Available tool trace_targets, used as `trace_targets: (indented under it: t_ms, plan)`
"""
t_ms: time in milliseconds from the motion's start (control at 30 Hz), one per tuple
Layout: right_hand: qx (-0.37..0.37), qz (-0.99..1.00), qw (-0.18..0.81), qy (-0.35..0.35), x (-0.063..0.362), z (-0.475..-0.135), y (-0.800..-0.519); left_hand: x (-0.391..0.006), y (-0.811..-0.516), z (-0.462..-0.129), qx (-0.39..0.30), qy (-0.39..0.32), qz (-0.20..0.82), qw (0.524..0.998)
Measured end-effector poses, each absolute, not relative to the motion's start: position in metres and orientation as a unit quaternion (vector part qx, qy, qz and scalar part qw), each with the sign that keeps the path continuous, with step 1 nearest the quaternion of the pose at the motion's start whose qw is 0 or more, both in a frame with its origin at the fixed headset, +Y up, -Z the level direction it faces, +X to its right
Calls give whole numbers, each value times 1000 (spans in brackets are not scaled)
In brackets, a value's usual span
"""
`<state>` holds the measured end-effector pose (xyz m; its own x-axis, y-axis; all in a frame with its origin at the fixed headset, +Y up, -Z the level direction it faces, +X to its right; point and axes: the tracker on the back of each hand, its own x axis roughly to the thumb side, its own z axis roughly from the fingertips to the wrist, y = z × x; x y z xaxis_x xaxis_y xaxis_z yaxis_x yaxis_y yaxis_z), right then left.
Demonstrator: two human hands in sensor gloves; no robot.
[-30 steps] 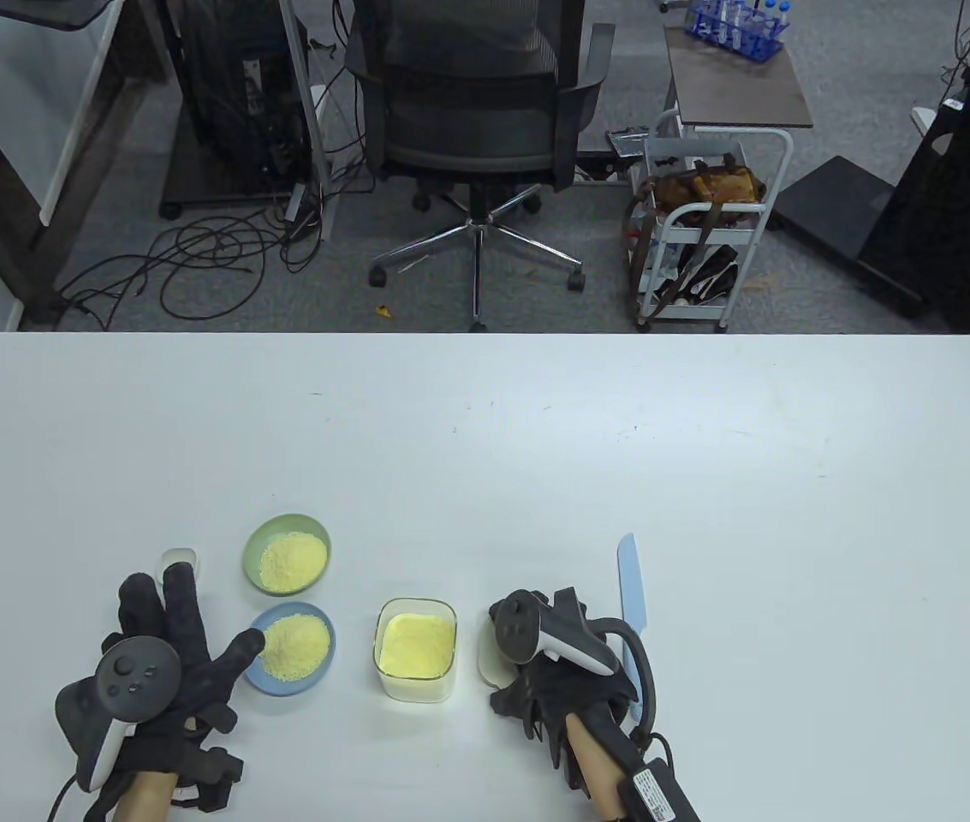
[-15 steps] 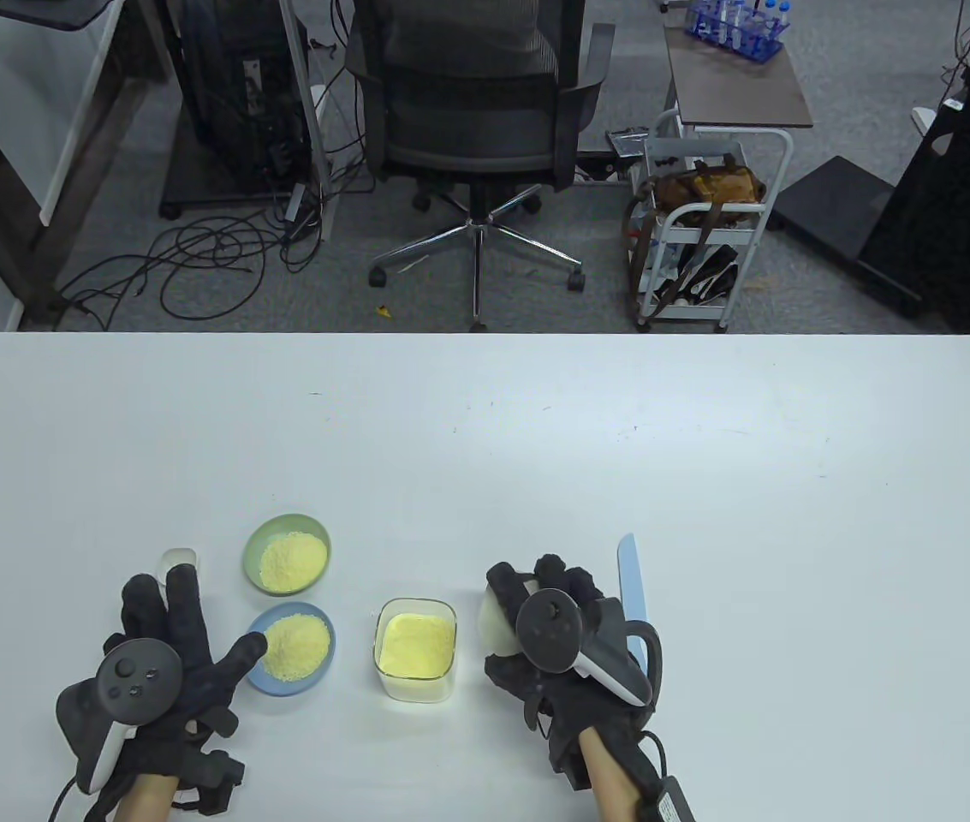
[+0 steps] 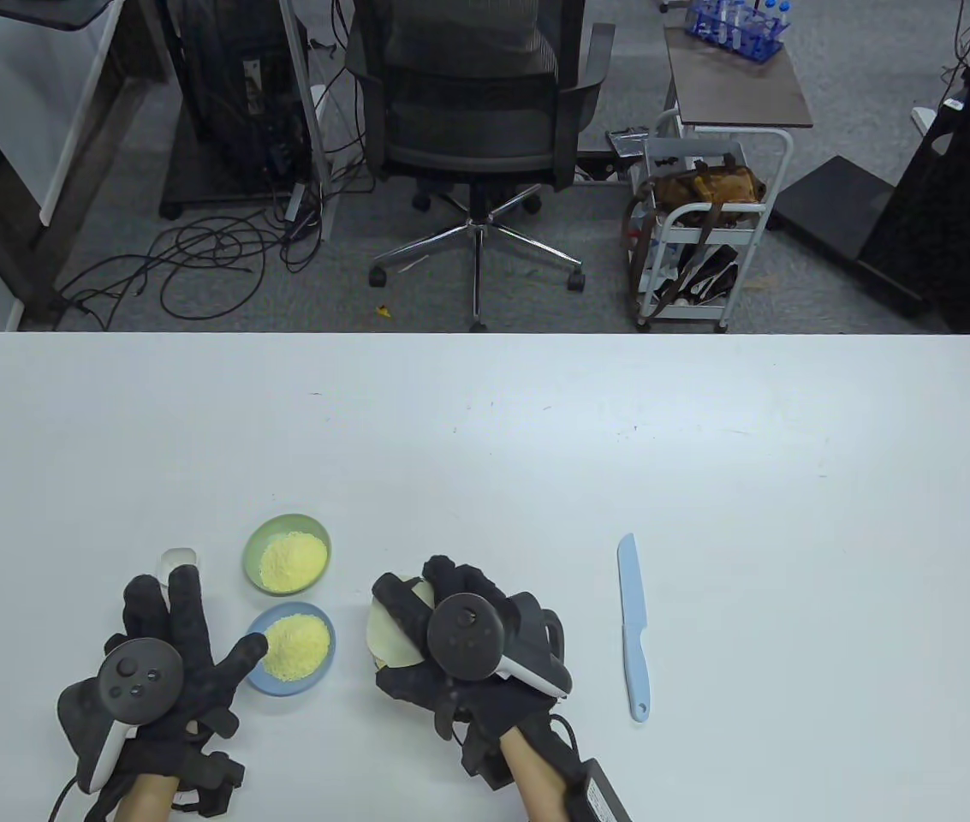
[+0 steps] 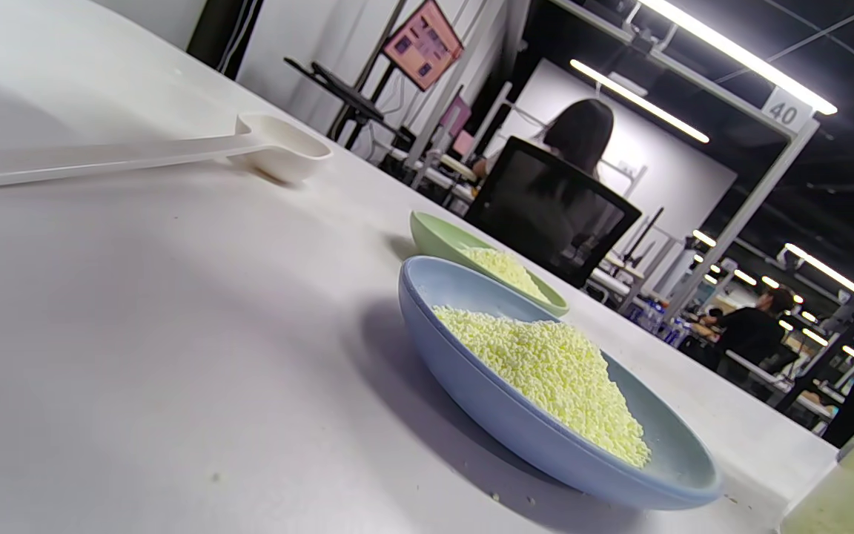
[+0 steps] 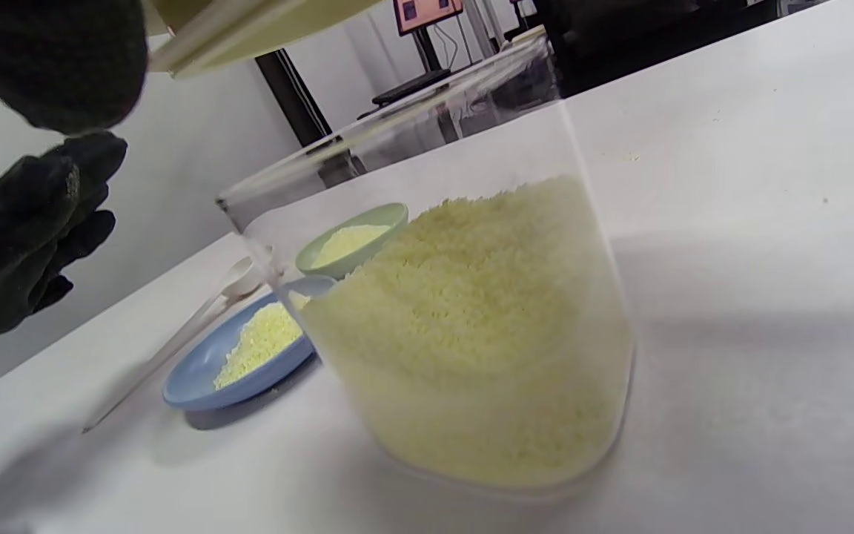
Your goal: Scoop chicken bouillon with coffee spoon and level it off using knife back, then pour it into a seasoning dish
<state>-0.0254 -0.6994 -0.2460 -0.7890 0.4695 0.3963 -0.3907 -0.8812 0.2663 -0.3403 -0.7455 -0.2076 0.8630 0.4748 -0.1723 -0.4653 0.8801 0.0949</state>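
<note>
We record the left hand (image 3: 155,664) flat on the table (image 3: 707,479) at the near edge, fingers straight and spread, holding nothing; its thumb tip lies at the rim of the blue dish (image 3: 289,648). The right hand (image 3: 459,642) grips a pale lid (image 3: 390,638), fingers curled over its edge, above the clear container (image 5: 464,326) of chicken bouillon (image 5: 471,334), which stands open on the table just right of the blue dish. The blue dish holds a heap of yellow granules. The light-blue knife (image 3: 633,625) lies alone to the right, well apart from the right hand. Beyond the blue dish sits the green dish (image 3: 287,554), also holding granules. The white coffee spoon (image 4: 175,148) lies on the table left of the green dish, its bowl showing past the left fingertips.
</note>
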Motion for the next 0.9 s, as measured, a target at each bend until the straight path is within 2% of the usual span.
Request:
trace_targets:
  t_ms: [233, 500, 667, 733, 833, 900]
  plan:
    - [227, 953, 174, 102, -28, -247, -715, -340, -746, -208, 20, 96, 246, 964]
    - [233, 946, 191, 119, -22, -248, -723, -338, -746, -208, 14, 94, 238, 966]
    - [245, 937, 197, 155, -18, -250, -724, -334, -741, -208, 14, 85, 250, 964]
    - [253, 933, 210, 149, -14, -248, -723, -329, -734, -205, 21, 73, 261, 962]
    - [247, 930, 254, 98, -4, -247, -719, -314, -725, -200, 46, 52, 277, 958]
    - [237, 921, 297, 83, 3, -247, -720, -293, -721, -198, 48, 34, 296, 953]
